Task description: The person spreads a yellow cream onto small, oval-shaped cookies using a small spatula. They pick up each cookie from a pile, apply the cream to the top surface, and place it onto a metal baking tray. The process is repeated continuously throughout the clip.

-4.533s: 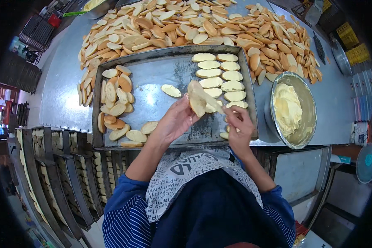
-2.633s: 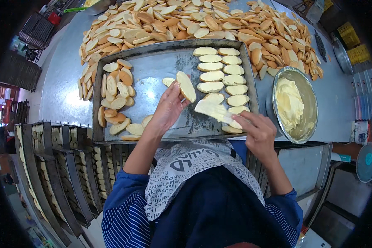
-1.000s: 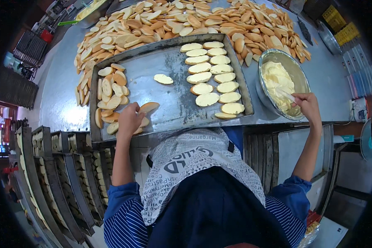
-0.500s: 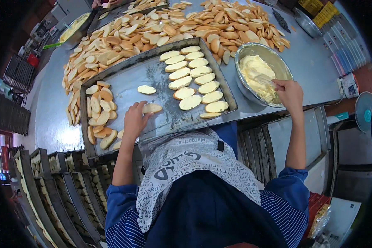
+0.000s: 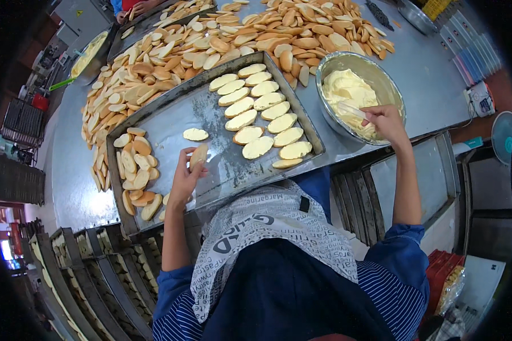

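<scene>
My left hand (image 5: 186, 175) grips a slice of bread (image 5: 199, 156) between thumb and fingers, tilted up over a metal baking tray (image 5: 164, 136). Just beyond it on the tray lies a single slice coated in pale yellow spread (image 5: 195, 134). At the tray's right side, more coated slices (image 5: 258, 147) lie in two rows; plain slices (image 5: 134, 165) are heaped at its left. My right hand (image 5: 385, 123) is closed round a pale flat spatula (image 5: 351, 109), whose blade rests in creamy spread (image 5: 347, 86) inside a metal bowl (image 5: 401, 96).
A large pile of bread slices (image 5: 222, 42) covers the table's far part. Another bowl of spread (image 5: 89, 57) stands far left, near a co-worker's hands (image 5: 141, 8). Racked trays (image 5: 105, 273) stand below left, and an empty-looking tray (image 5: 407, 176) sits below right.
My left hand has lifted the bread slice off the tray and tipped it upright. The spatula has shifted slightly left within the spread. The whole view has moved a little.
</scene>
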### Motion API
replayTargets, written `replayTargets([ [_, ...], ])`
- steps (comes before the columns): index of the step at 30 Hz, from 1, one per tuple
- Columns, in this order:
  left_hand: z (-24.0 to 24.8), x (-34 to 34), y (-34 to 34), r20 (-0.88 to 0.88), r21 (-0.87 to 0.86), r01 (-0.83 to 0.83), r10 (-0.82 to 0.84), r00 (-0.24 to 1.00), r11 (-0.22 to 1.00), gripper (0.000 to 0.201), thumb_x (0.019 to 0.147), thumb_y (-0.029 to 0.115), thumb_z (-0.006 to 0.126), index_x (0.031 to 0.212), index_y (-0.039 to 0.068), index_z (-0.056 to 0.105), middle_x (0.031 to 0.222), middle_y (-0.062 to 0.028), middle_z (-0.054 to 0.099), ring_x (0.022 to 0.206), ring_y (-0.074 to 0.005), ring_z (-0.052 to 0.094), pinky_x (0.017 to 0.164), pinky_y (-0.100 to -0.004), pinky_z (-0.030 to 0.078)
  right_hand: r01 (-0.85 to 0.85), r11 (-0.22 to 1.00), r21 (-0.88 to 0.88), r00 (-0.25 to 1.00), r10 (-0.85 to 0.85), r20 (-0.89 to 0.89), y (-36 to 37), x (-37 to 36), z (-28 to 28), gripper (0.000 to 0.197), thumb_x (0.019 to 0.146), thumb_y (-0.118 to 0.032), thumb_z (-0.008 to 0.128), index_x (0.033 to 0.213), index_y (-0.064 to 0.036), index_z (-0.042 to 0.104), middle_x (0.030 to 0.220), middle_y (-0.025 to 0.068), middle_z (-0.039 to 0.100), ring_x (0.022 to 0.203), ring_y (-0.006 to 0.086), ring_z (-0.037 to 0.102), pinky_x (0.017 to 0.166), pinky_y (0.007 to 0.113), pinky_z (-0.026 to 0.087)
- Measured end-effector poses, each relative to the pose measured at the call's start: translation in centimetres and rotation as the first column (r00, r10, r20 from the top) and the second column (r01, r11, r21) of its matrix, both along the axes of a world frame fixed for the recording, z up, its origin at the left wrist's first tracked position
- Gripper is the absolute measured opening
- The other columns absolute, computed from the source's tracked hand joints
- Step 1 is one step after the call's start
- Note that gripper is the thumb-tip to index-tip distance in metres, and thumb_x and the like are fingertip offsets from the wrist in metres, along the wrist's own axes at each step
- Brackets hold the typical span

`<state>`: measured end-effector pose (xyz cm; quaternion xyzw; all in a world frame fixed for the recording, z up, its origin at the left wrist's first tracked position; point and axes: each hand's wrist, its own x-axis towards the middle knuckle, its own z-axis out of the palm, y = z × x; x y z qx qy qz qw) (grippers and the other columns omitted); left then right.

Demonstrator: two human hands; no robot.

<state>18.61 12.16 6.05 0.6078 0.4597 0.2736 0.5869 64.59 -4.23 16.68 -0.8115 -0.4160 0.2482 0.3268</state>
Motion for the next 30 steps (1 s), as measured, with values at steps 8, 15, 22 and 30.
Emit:
replayTargets([
  [8,2.1,1.7,-1.1,0.539,-0.435,0.105,0.165,0.826,0.894,0.038,0.099,0.03,0.04,0.129,0.007,0.042,0.115,-0.0081,0.054,0.089,-0.0134,0.053,0.076,-0.0262,0.043,0.127,0.991,-0.038,0.893,-0.131,-0.43,-1.0,1.8,1.1,0.03,0.086,-0.01,0.057,0.113,0.0033,0.061,0.071,0.0005,0.062,0.045,0.0034,0.036,0.043,0.019,0.028],
  [15,5.4,5.6,-2.9,0.687,-0.506,0.227,0.229,0.69,0.832,0.05,0.098,0.028,0.041,0.136,-0.002,0.029,0.127,-0.0147,0.046,0.119,-0.0272,0.047,0.104,-0.0356,0.04,0.089,0.985,0.149,0.875,-0.005,-0.484,-0.2,-4.1,0.7,0.031,0.089,-0.016,0.058,0.115,0.0003,0.061,0.074,0.0011,0.064,0.048,0.0028,0.038,0.042,0.018,0.028],
  [22,5.3,7.9,-2.2,0.721,-0.518,0.258,0.254,0.644,0.816,0.053,0.095,0.029,0.05,0.135,0.0,0.032,0.125,-0.0138,0.049,0.116,-0.0225,0.049,0.098,-0.033,0.044,-0.042,0.833,0.552,0.887,0.285,-0.363,1.9,-13.7,-4.0,0.025,0.089,-0.001,0.055,0.113,0.0023,0.062,0.09,0.008,0.067,0.067,0.0079,0.053,0.059,0.021,0.044],
  [30,5.9,8.7,-2.9,0.761,-0.524,0.289,0.288,0.581,0.802,0.038,0.093,0.026,0.056,0.123,0.005,0.046,0.117,-0.0077,0.054,0.107,-0.0157,0.054,0.093,-0.0272,0.047,-0.442,0.677,0.588,0.877,0.188,0.442,3.9,-18.6,-4.9,0.051,0.063,0.012,0.053,0.108,-0.0092,0.068,0.087,0.012,0.064,0.073,0.0247,0.062,0.064,0.032,0.048],
])
